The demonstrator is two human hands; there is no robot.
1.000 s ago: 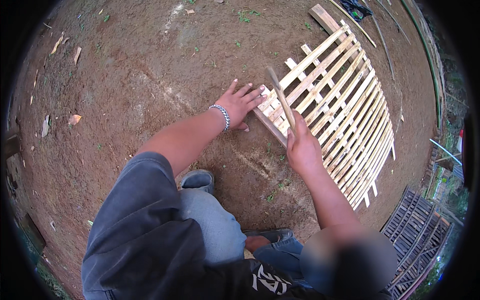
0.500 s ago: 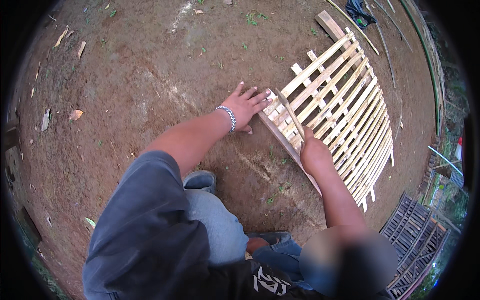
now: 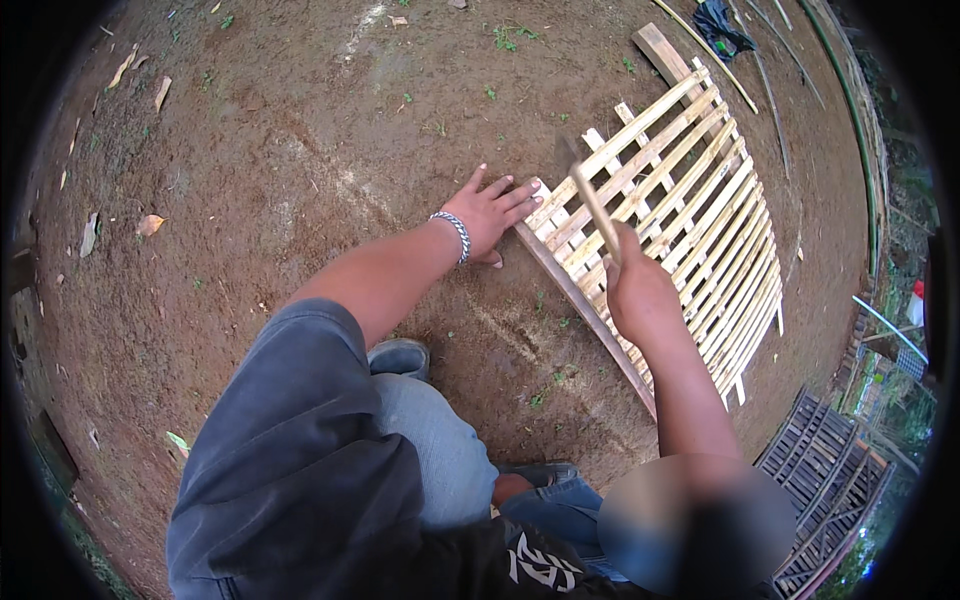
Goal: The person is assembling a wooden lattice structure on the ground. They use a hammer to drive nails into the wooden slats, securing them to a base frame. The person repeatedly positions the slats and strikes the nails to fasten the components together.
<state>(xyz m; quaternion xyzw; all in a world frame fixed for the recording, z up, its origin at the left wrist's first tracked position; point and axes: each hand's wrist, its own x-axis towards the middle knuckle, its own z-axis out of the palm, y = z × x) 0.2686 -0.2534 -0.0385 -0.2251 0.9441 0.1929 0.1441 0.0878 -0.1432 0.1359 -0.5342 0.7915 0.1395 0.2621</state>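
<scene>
A hammer (image 3: 597, 208) is in my right hand (image 3: 643, 298), whose fingers wrap round the lower handle. The hammer's dark head is raised near the upper left end of the slats and looks smeared by motion. Below it lies a panel of pale wooden slats (image 3: 690, 225), laid side by side across several cross strips. My left hand (image 3: 488, 214), with a chain bracelet at the wrist, has its fingers spread, and the fingertips rest on the panel's near left corner. I cannot make out a nail there.
A plank (image 3: 657, 48) lies under the panel's far end. Beyond it are a black plastic bag (image 3: 722, 28) and long thin poles. Another slatted frame (image 3: 825, 480) stands at lower right. My boots (image 3: 400, 357) are on the bare soil just below the panel.
The hammer has risen off the slats, and my right hand has moved slightly right with it. My left hand stays at the same corner.
</scene>
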